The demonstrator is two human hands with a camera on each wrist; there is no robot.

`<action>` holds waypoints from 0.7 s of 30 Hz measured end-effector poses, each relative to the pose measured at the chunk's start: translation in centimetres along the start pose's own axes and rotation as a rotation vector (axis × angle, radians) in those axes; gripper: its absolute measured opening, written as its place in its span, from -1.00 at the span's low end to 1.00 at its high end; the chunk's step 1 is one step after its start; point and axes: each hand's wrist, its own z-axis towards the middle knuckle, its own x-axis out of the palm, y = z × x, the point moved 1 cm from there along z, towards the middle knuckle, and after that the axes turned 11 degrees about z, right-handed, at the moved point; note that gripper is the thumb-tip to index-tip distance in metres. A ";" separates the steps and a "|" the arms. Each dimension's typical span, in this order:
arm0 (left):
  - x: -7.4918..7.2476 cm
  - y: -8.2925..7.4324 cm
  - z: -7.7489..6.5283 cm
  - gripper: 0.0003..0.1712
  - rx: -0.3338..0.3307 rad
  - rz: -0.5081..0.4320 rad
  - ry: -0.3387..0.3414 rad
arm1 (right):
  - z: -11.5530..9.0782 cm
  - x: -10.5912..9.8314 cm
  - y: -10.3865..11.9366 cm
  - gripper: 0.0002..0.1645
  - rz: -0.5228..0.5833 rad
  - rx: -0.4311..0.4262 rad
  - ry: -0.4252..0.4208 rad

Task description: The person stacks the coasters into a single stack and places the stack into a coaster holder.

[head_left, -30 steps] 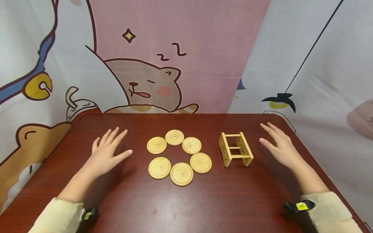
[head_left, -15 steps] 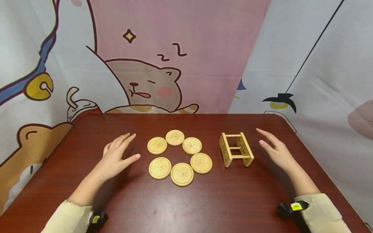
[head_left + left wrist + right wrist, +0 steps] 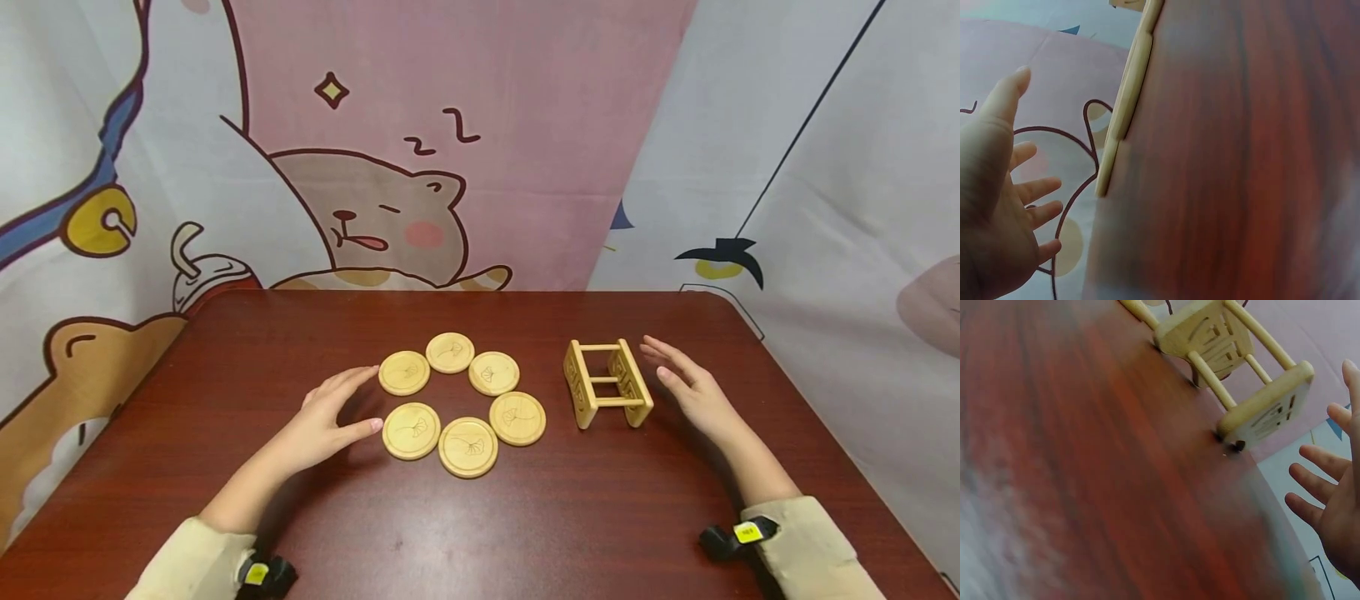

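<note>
Several round wooden coasters, each with a leaf engraving, lie in a ring at mid-table; the front one [image 3: 468, 448] is nearest me. My left hand [image 3: 322, 425] is at the ring's left side, fingertips right at the left coasters, the upper [image 3: 404, 372] and lower [image 3: 411, 431]. Its fingers are spread and hold nothing. To the right stands a small wooden rack [image 3: 607, 385] with carved side panels joined by rods. My right hand [image 3: 697, 396] is just right of the rack, fingers extended and holding nothing. In the right wrist view, that hand [image 3: 1335, 506] is apart from the rack [image 3: 1266, 403].
Everything rests on a dark red-brown wooden table [image 3: 480, 533]. A cartoon-printed cloth [image 3: 555, 150] hangs behind its far edge and along the sides. Both forearms have light sleeves and black wrist straps.
My left hand has moved right, up to the left coasters. My right hand has moved left, close to the rack. Coasters and rack have stayed in place.
</note>
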 end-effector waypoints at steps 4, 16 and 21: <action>0.6 -0.3 0.0 -0.16 0.024 -0.034 0.008 | 0.1 0.6 0.0 -0.41 0.040 -0.006 0.022; 2.4 -0.3 -0.2 -0.15 0.045 -0.207 0.035 | 0.3 1.2 -0.7 -0.47 0.096 -0.002 0.034; 3.1 -0.1 -0.2 -0.15 0.051 -0.240 0.040 | 0.3 1.2 -1.1 -0.47 0.078 0.031 0.028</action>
